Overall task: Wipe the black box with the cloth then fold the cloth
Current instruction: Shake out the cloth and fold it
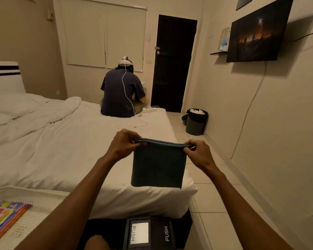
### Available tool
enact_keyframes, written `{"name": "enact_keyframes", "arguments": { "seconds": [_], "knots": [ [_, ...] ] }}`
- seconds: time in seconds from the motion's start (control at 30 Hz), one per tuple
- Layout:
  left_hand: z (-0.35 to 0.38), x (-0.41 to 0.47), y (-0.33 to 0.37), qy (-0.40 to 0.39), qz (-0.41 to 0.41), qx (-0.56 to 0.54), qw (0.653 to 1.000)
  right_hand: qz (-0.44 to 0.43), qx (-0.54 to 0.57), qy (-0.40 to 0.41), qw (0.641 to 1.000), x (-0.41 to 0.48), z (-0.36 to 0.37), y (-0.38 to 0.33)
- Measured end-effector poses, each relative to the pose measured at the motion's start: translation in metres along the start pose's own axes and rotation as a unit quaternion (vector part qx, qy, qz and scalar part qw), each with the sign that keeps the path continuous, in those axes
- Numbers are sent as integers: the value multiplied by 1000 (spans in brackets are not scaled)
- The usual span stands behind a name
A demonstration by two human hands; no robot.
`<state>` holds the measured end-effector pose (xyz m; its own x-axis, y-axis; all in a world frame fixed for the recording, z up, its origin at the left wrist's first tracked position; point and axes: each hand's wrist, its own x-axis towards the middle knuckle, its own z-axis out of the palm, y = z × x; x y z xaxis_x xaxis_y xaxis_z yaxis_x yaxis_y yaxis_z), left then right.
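Observation:
A dark teal cloth [158, 166] hangs doubled over in the air above the corner of the bed. My left hand [124, 144] pinches its upper left corner and my right hand [197, 152] pinches its upper right corner, so the folded top edge is stretched level between them. The black box [148, 231] stands low at the bottom centre, below my arms, with two lids marked PUSH, the left one white. Its lower part is cut off by the frame.
A white bed [70, 150] fills the left, with another person [122, 91] wearing a headset seated at its far end. A white mesh tray [34, 204] with colourful packets lies at lower left. A bin [195, 121] stands by the dark door; tiled floor runs along the right wall.

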<state>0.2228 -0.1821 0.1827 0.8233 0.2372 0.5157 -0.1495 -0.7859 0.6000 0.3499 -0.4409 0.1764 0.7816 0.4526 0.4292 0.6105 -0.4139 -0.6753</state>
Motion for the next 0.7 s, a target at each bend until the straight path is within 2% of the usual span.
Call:
{"name": "enact_keyframes", "arguments": {
  "seconds": [0.13,0.3,0.5,0.7],
  "knots": [
    [-32,-15,-12,-22,-37,6,999,-12,-21,-38,999,6,19,-17],
    [-112,-52,-39,-67,-110,26,991,-70,11,-64,995,3,74,-64],
    [-209,-115,-83,-20,-182,28,983,-102,85,-126,983,-12,173,-132],
    [-259,-165,-136,25,-256,66,964,-91,127,-172,973,-30,260,-178]
  ]
}}
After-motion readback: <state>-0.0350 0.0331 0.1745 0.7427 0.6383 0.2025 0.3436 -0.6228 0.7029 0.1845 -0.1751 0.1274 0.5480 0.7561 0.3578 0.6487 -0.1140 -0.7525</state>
